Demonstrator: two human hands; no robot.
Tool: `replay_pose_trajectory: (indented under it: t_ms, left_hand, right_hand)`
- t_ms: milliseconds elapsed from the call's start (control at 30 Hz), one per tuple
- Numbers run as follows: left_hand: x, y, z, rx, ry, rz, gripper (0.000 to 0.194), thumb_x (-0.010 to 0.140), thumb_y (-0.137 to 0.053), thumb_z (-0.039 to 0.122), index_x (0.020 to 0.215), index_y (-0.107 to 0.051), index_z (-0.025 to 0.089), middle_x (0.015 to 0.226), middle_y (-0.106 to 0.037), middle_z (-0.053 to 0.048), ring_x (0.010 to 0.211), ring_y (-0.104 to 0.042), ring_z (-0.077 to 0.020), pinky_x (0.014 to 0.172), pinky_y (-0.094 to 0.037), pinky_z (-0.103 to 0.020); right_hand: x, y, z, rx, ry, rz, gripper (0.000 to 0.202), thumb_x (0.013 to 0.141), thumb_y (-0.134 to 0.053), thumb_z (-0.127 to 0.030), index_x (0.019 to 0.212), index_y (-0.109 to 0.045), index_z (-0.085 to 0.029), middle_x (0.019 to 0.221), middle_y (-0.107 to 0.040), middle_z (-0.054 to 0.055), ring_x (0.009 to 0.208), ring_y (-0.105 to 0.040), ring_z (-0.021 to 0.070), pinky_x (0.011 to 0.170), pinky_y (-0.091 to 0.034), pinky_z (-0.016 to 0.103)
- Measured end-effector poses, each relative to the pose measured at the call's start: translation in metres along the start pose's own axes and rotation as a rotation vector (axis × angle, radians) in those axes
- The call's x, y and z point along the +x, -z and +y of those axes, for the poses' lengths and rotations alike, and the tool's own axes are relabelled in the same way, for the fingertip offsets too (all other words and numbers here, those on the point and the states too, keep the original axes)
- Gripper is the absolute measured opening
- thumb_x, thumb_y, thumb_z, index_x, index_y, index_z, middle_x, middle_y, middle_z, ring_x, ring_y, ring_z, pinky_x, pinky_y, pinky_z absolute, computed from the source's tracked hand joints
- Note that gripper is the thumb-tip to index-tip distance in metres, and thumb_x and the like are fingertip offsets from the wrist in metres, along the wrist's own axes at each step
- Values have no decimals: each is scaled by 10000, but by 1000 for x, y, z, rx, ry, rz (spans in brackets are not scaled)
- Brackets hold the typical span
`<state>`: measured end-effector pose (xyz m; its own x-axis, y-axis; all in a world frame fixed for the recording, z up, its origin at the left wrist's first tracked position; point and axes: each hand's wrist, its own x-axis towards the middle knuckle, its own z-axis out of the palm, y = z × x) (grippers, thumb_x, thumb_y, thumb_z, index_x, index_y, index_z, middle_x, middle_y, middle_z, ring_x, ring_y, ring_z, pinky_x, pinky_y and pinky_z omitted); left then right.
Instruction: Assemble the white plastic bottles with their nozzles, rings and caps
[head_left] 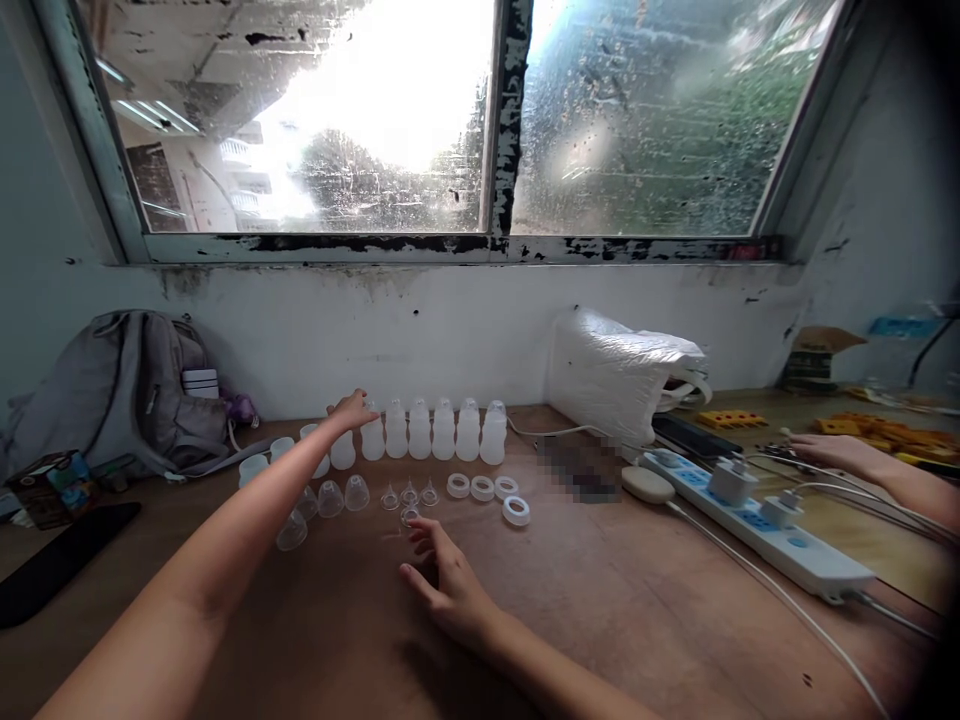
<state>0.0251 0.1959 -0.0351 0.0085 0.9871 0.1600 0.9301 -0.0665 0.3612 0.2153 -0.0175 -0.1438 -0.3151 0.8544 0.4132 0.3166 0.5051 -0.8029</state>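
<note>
My left hand reaches to the back row, its fingers closed at the top of a capped baby bottle. Several more capped baby bottles stand upright to the right of it. Left of it, partly behind my forearm, are bottles without caps. Clear dome caps sit on the table near that forearm. In the middle, my right hand hovers with thumb and fingers apart, holding nothing. Its fingertips are close to the clear silicone nipples. White collar rings lie farther right.
A white power strip with chargers and cables runs along the right. Beside it are a round beige device and a white bag. Another person's hand is near yellow parts. A grey backpack and black phone-like slab lie left.
</note>
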Motion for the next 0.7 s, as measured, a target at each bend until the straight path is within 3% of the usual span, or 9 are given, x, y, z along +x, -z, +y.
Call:
replay_pose_trajectory:
  t_ms: [100, 233, 367, 467, 567, 700]
  left_hand:
    - [-10, 6, 5, -38, -34, 103, 549, 662, -572, 417, 1133, -417, 182, 1176, -509, -157, 1090, -439, -343, 840, -336, -460]
    - [-51, 0, 16, -113, -189, 240, 327, 803, -401, 326, 1094, -457, 187, 1158, -518, -105, 1101, -438, -242, 888, -335, -362]
    - [-120, -37, 22, -175, -369, 208, 235, 794, -439, 293, 987, -517, 183, 970, -595, -53, 920, -536, -168, 814, -399, -272]
    - [-163, -72, 18, -217, -457, 183, 209, 774, -475, 279, 953, -526, 185, 934, -593, -58, 904, -529, -190, 806, -403, -323]
    - [-182, -93, 14, -279, -484, 194, 223, 773, -478, 270, 977, -504, 185, 968, -575, -76, 923, -516, -213, 813, -395, -367]
    - [-187, -97, 12, -214, -490, 187, 135, 781, -466, 276, 865, -519, 185, 863, -575, -68, 856, -524, -222, 767, -407, -373]
  right_hand:
    - [1, -1, 3, -8, 6, 15, 404, 746, -529, -219, 1125, -394, -181, 978, -528, 76, 888, -512, 166, 776, -434, 301]
    - [5, 1, 11, -44, 8, 87, 330, 760, -504, -239, 1078, -431, -185, 894, -538, 55, 772, -523, 149, 705, -448, 282]
    - [14, 11, 27, -233, -24, 231, 213, 750, -458, -195, 956, -499, -157, 750, -519, 39, 665, -502, 152, 657, -437, 289]
    - [21, 24, 42, -425, -76, 267, 250, 717, -436, -154, 952, -520, -131, 779, -534, 69, 703, -514, 180, 679, -426, 309]
    - [29, 34, 55, -578, -171, 253, 393, 701, -421, -118, 1090, -471, -114, 857, -570, 98, 773, -537, 202, 708, -411, 312]
    - [39, 38, 66, -732, -213, 218, 418, 729, -439, -142, 1148, -445, -153, 972, -587, 120, 845, -551, 224, 741, -377, 325]
